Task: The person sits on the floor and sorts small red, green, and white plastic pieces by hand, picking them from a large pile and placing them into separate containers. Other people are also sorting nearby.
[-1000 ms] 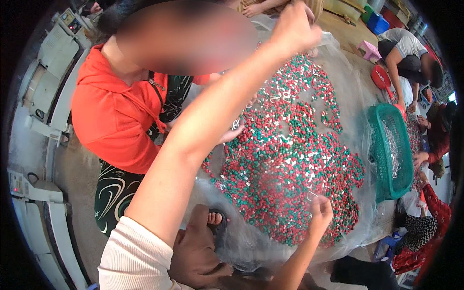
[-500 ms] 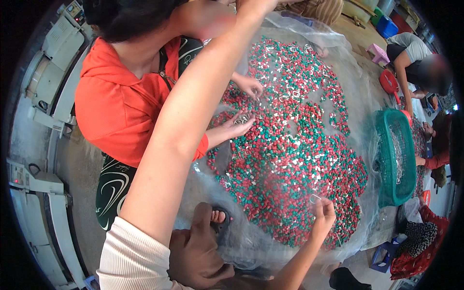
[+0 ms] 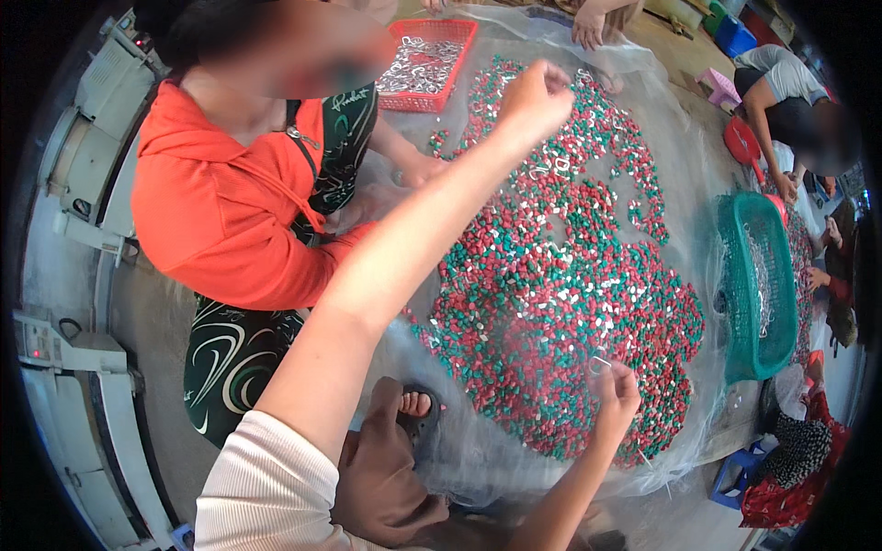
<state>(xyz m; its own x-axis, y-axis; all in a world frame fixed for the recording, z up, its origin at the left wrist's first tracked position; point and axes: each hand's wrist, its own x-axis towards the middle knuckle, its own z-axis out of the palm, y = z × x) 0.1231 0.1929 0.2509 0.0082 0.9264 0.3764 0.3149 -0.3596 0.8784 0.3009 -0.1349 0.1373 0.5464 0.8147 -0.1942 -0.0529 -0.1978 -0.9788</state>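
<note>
A wide heap of small red, green and white pieces point(image 3: 551, 312) lies on a clear plastic sheet point(image 3: 684, 184). Above its near right part, my right hand point(image 3: 617, 404) pinches a thin pale metal ring point(image 3: 599, 365) between thumb and fingers. My left arm reaches across the heap to its far side. There my left hand point(image 3: 537, 101) is held up with its fingers curled together; anything inside them is too small or hidden to make out. Loose metal rings point(image 3: 561, 165) lie among the pieces near the left hand.
A red basket point(image 3: 469, 46) of metal rings stands at the far left. A person in an orange hoodie point(image 3: 220, 211) sits close on my left. On the right is a green basket point(image 3: 726, 294) with rings inside. Several other people work around, one hand point(image 3: 590, 26) at the far edge.
My left hand has come back from the far edge into full view over the heap. My right hand keeps its ring. The neighbour's hands have drawn back toward their lap.
</note>
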